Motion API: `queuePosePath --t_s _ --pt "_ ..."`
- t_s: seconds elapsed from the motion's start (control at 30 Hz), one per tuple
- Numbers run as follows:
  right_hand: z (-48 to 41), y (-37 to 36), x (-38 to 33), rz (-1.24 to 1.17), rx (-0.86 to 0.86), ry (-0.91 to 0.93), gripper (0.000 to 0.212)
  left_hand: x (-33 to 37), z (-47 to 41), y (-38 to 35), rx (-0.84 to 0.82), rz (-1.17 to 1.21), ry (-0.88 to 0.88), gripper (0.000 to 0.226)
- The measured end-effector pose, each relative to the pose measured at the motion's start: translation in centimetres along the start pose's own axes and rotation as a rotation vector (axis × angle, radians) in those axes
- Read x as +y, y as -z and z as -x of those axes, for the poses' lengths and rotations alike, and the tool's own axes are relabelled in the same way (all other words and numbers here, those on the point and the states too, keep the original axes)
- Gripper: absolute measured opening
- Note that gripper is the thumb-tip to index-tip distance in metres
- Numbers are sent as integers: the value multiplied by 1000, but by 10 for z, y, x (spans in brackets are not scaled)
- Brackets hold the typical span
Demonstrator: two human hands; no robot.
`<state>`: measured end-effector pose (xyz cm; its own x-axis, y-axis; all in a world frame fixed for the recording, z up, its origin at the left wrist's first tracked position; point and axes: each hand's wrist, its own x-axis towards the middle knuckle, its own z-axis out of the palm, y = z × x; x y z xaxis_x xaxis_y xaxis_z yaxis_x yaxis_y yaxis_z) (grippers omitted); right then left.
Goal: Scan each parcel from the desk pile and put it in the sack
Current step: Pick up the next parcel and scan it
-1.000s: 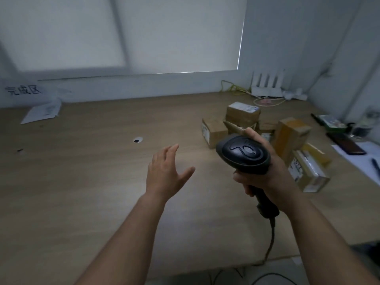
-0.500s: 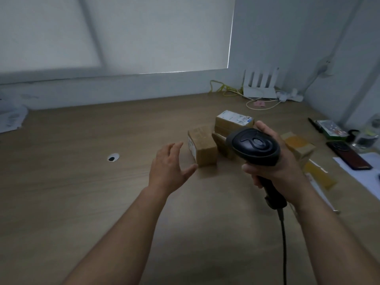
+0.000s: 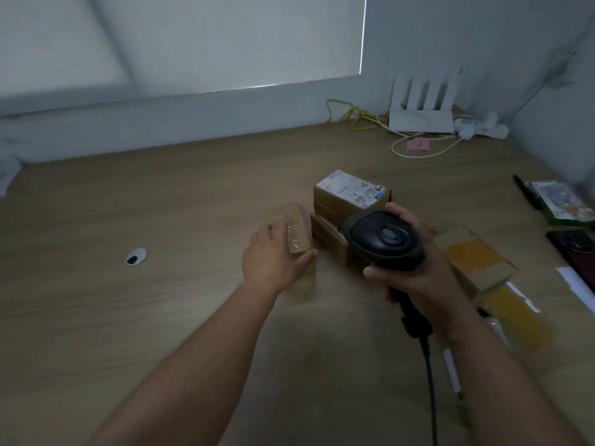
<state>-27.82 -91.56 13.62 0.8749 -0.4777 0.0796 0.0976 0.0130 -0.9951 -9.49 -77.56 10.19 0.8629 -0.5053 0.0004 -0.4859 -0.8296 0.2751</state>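
Forward onto the brown parcel (image 3: 297, 231) at mid-frame the left hand (image 3: 272, 263) is being brought, grip spread, while the scanner (image 3: 386, 239) is being clasped by the right hand (image 3: 418, 280); pickup is being begun, closure being needed next.

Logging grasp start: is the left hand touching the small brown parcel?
Cannot tell. Head view: left hand overlaps the blurred small brown parcel; neither contact nor gap shows.

Barcode scanner (image 3: 384, 239) black. Parcels (image 3: 297, 228) brown cardboard; one white-and-blue label (image 3: 352, 188). Desk (image 3: 161, 204) light woodgrain. Router (image 3: 420, 120) white; cable (image 3: 351, 112) yellow.
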Motion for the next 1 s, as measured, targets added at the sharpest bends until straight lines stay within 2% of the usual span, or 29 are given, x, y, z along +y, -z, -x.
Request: queuePosePath --t_s 0.1,0.23,0.4,0.47,0.57,0.67,0.77,0.9,1.0 --pt "-15 13 16 20 -32 -32 93 15 -20 -19 -10 -78 137 91" --pt "-27 20 35 21 -49 -45 93 20 -42 -40 -104 -122 265 92" --pt "-32 20 42 14 -93 -91 92 8 -46 -50 -109 54 352 70" --pt "-30 15 40 11 -102 -97 91 -5 -39 -47 -115 96 359 70" --pt "-27 1 38 -16 -116 -80 90 -34 -22 -35 -166 263 375 82" --pt "-23 -20 40 -64 -137 -83 88 -67 10 -18 -201 573 418 90" --pt "-11 -45 44 -93 -141 -98 87 -103 52 -2 -253 791 440 65" --pt "9 -77 46 -99 -155 -106 87 -150 110 16 -380 918 525 70" --pt "23 -96 47 -104 -159 -101 87 -175 142 11 -375 1017 653 49"
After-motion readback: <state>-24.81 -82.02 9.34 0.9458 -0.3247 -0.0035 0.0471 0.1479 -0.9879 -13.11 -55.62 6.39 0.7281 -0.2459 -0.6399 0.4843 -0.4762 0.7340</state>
